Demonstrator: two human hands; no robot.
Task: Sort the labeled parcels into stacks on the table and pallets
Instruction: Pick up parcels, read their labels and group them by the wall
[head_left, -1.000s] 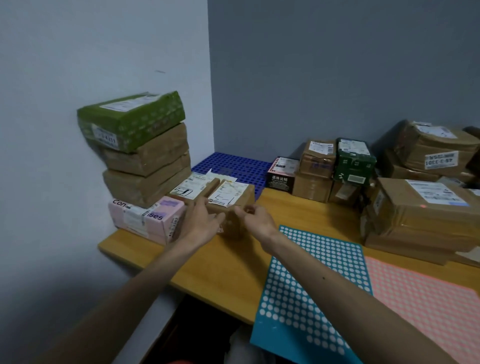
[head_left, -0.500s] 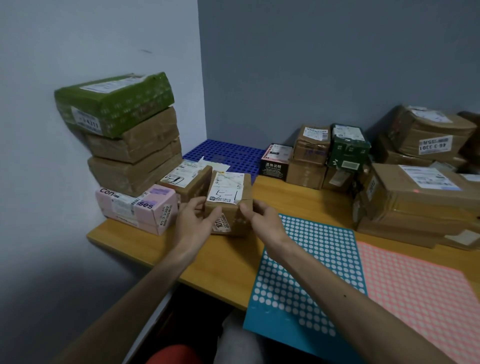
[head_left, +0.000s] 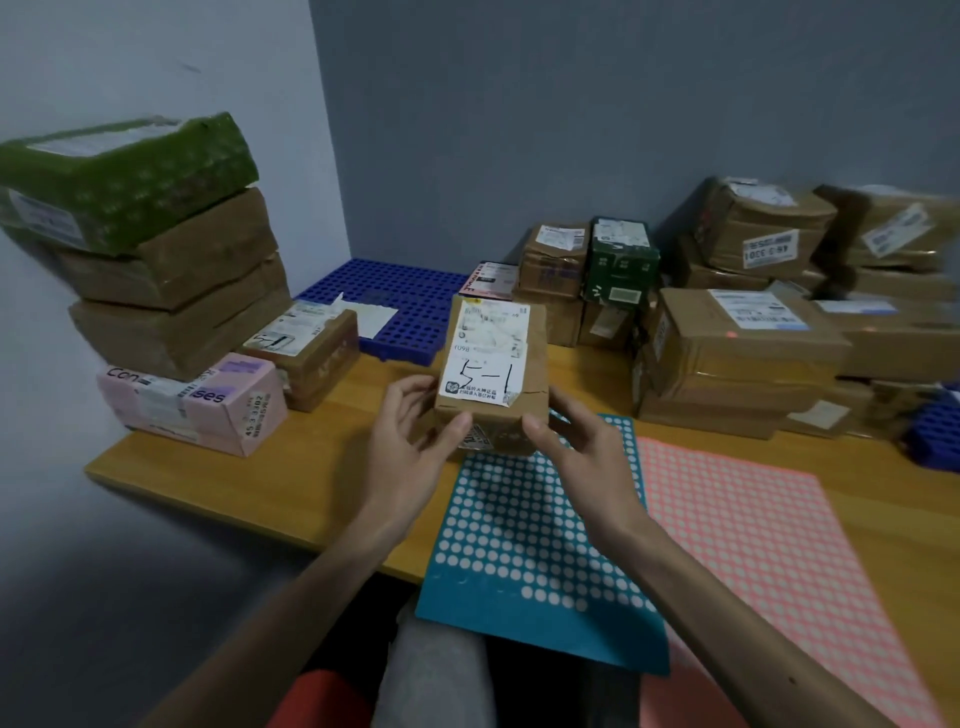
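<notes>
On the left of the desk (head_left: 249, 488), a green parcel (head_left: 130, 182) tops a stack of brown ones by the wall, with a pink box (head_left: 192, 402) and a small brown parcel (head_left: 306, 358) in front and a blue pallet (head_left: 395, 291) behind. The left hand (head_left: 410, 452) and right hand (head_left: 587, 452) together hold a labeled brown parcel (head_left: 491, 384) clear of the desk, above the far edge of the teal dotted mat (head_left: 519, 545). The fingers (head_left: 408, 389) curl round its sides, the thumbs sit on its near edge, and the label tilts toward the camera. The step looks like reading the hand-marked code, so the thumbs are best kept off the label and the parcel held steady until a stack is chosen. The heap of parcels (head_left: 737, 358) on the right looks unsorted.
</notes>
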